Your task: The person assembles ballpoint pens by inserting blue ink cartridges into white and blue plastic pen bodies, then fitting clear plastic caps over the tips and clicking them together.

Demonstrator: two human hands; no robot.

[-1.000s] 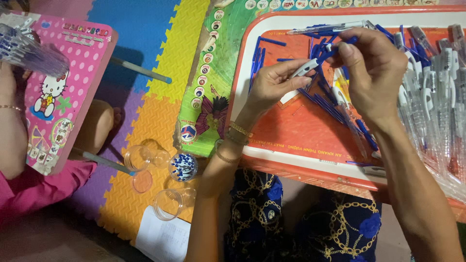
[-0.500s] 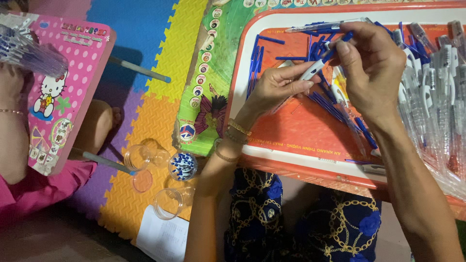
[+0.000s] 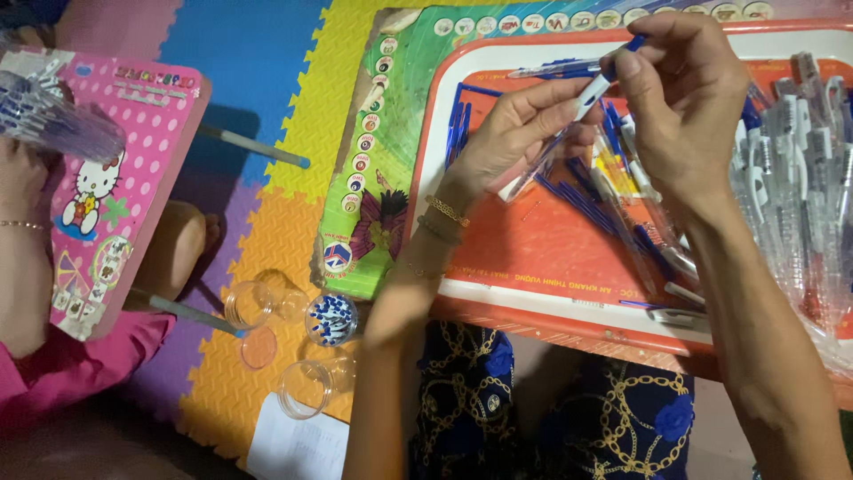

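My left hand [image 3: 520,133] holds a clear pen barrel with a white end [image 3: 586,96] over an orange and white tray [image 3: 533,293]. The fingertips of my right hand [image 3: 684,98] pinch a small blue part [image 3: 634,43] at the top of that pen. Loose blue refills [image 3: 586,191] lie scattered on the tray beneath my hands. A heap of clear pens with white clips [image 3: 800,169] fills the tray's right side.
Small clear cups [image 3: 267,307] stand on the coloured foam mat, one holding blue caps [image 3: 331,318]. At the left, another person's hand [image 3: 22,178] holds a bundle of pens beside a pink dotted board [image 3: 115,178]. A green game board [image 3: 391,133] lies under the tray's edge.
Both hands have risen toward the tray's far edge, and the pen between them has tilted more upright. The right fingertips now pinch the blue part at its top.
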